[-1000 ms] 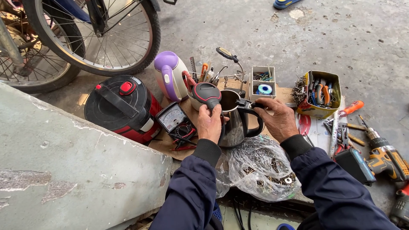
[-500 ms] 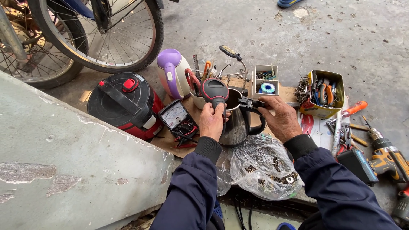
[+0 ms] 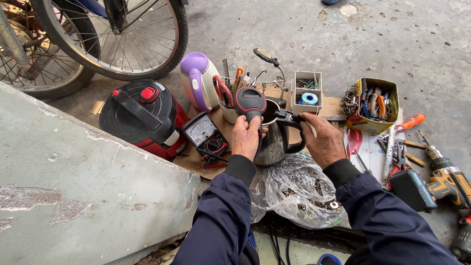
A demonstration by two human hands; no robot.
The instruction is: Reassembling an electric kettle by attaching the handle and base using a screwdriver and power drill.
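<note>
Head view. My left hand [image 3: 247, 137] grips the black lid [image 3: 249, 101] of the steel kettle [image 3: 271, 140]; the fingers are curled shut around the lid's rear tab, holding the lid tilted up over the kettle's open mouth. My right hand [image 3: 322, 140] sits at the kettle's black handle [image 3: 293, 131], fingers pressed on its upper end near the hinge, thumb toward the body. The kettle stands upright between the two hands, on a piece of cardboard [image 3: 196, 164] laid on the concrete floor [image 3: 294, 34].

The kettle is polished steel with a dark interior; its lid is black with a red rim.

Just left of the left hand lies an analogue multimeter [image 3: 203, 135], and beyond that a black and red cooker [image 3: 142, 115]. Behind the kettle stand a purple and white kettle [image 3: 198, 81], a cup of tools [image 3: 230, 105] and a small box [image 3: 306, 91] holding solder. To the right, near but apart, a yellow tin of pliers [image 3: 375, 105], loose screwdrivers [image 3: 405, 142] and a cordless drill [image 3: 441, 179]. In front, touching the kettle's base, a clear plastic bag [image 3: 301, 194] of small parts. A concrete ledge [image 3: 73, 196] closes the left side; open floor lies behind, beside a bicycle wheel [image 3: 122, 39].
</note>
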